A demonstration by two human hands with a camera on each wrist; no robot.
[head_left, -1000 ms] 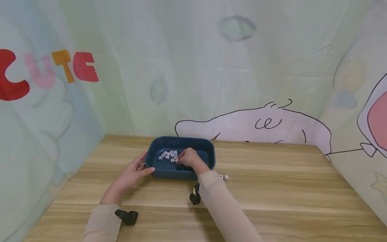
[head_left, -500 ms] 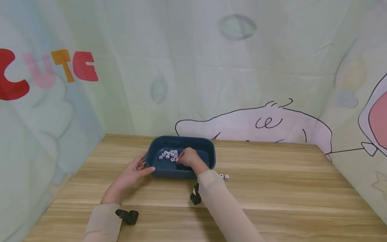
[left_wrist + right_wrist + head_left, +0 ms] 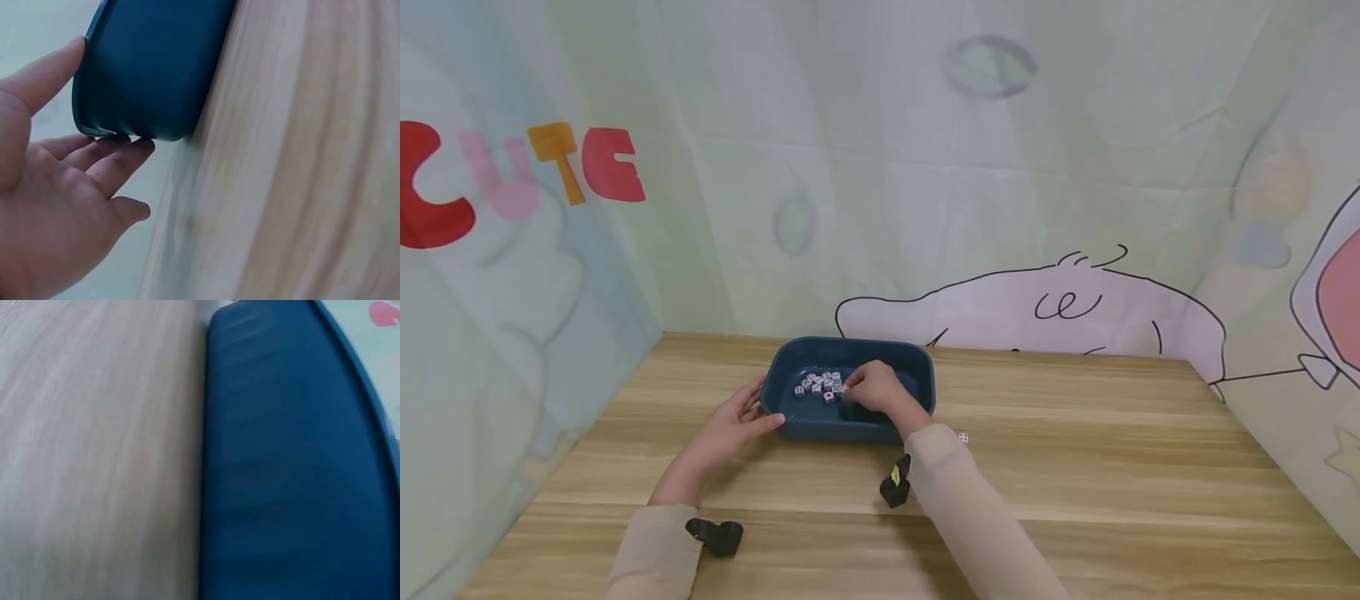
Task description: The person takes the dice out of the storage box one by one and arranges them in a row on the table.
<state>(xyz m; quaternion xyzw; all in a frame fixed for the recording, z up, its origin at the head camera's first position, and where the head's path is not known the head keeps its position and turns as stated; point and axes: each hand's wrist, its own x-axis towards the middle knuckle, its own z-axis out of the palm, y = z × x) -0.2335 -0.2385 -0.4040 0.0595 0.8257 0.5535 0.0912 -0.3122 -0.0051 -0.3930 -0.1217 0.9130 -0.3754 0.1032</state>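
Note:
In the head view, a dark blue plastic basin (image 3: 831, 432) stands on the wooden table with several white dice (image 3: 817, 388) grouped in its left half. My left hand (image 3: 730, 427) holds the basin's near left corner, thumb at the rim and fingertips on the end wall; the left wrist view shows these fingers (image 3: 119, 169) against the wall. Reaching over the near rim, my right hand (image 3: 878, 388) pinches a die (image 3: 844, 389) at its fingertips, beside the group. In the right wrist view only the basin's outer wall (image 3: 281, 456) and the table show; that hand is out of it.
One loose die (image 3: 963, 437) lies on the wooden table (image 3: 1097, 467) right of the basin, by the right sleeve (image 3: 958, 492). A printed curtain (image 3: 880, 217) closes off the back and sides of the table.
My right hand and forearm have shifted slightly right, and the die at its fingertips has come up a little. The sleeve now covers a second loose die. My left hand stays put.

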